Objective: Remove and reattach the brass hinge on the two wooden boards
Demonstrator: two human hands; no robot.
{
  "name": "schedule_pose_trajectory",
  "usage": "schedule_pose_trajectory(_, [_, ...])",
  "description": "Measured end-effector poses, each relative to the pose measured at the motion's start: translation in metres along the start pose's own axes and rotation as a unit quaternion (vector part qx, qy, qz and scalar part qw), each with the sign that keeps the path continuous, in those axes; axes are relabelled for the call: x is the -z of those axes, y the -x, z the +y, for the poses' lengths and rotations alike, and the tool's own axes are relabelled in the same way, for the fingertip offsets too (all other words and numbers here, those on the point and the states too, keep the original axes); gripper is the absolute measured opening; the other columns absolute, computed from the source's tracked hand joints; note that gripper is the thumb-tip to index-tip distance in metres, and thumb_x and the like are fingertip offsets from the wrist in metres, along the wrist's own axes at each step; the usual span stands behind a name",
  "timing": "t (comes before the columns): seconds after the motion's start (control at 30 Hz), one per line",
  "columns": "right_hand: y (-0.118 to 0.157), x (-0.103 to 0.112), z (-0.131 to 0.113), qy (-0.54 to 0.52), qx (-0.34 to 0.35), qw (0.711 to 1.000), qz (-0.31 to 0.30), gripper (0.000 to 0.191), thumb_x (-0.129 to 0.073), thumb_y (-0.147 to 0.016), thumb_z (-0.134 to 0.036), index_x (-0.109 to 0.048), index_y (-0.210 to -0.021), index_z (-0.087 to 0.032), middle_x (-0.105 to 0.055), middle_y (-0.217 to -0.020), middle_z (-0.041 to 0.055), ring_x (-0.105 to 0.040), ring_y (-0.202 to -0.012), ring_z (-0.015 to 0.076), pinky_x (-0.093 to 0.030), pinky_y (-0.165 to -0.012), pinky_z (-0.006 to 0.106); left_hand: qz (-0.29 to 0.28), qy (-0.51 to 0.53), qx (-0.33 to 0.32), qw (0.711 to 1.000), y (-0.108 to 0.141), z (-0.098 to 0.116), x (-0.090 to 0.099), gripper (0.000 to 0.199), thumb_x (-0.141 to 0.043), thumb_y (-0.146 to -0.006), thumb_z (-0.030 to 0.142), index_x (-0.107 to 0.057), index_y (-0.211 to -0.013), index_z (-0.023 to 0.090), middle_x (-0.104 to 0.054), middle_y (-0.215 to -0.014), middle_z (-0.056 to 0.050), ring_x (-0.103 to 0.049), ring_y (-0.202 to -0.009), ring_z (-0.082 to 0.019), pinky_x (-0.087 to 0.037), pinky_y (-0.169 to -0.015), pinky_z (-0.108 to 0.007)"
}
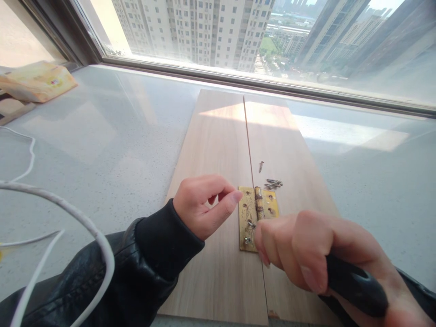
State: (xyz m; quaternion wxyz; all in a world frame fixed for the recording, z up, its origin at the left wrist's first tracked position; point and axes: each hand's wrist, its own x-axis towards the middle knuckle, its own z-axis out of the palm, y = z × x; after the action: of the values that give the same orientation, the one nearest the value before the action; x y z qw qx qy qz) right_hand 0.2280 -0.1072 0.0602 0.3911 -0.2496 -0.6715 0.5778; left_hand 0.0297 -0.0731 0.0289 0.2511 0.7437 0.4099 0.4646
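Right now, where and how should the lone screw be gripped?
I'd pinch the lone screw across its shank just below the head, from above, a fingertip on each side. It lies flat on the right board, head toward the window, tip toward the person; the screw pile sits clear of it.

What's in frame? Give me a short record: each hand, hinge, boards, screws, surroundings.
left hand: fingers curled, thumb tip by the hinge's left edge; whether it pinches anything is unclear
right hand: grip closed on a black handle; fingertips over the hinge's lower part
hinge: brass-coloured, worn, open flat across the seam
boards: left board and right board, side by side
loose screws: one alone, small pile on right board
screws in hinge: two visible, left leaf
surroundings: white cable, window frame
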Motion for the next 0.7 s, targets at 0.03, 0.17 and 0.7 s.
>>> schedule_pose_trajectory(0.03, [-0.001,0.002,-0.005,0.035,0.004,0.999,0.017,0.038,-0.054,-0.085,-0.058,-0.054,-0.07,-0.023,-0.046,-0.054,-0.0042,-0.045,-0.047,0.0111,-0.043,-0.051,0.027,0.002,0.0,0.002,1.0,0.0,0.0,0.0,0.023,-0.058,-0.082,0.019,-0.061,-0.06,0.013,-0.052,-0.05,0.004,-0.039,-0.045,-0.005,-0.033,-0.044,-0.018])
schedule_pose_trajectory(0.17, [-0.012,0.011,-0.02,0.337,-0.019,0.938,0.08,0.021,-0.064,-0.085,-0.034,-0.059,-0.068,-0.022,-0.056,-0.056,-0.0031,-0.048,-0.047,0.0101,-0.037,-0.045,0.024,0.003,0.0,0.004,1.0,0.001,-0.001,0.0,0.023,-0.058,-0.082,0.02,-0.062,-0.06,0.013,-0.053,-0.05,0.003,-0.039,-0.045,-0.005,-0.033,-0.044,-0.018])
schedule_pose_trajectory(0.7, [-0.006,-0.013,0.007,0.706,-0.034,0.707,-0.025,0.031,-0.046,-0.087,-0.026,-0.042,-0.056,-0.022,-0.05,-0.046,-0.0019,-0.04,-0.036,0.0148,-0.007,-0.049,0.03,0.001,-0.01,0.001,1.0,0.0,0.0,0.0,0.023,-0.058,-0.082,0.02,-0.061,-0.06,0.014,-0.053,-0.05,0.004,-0.038,-0.045,-0.005,-0.032,-0.042,-0.018])
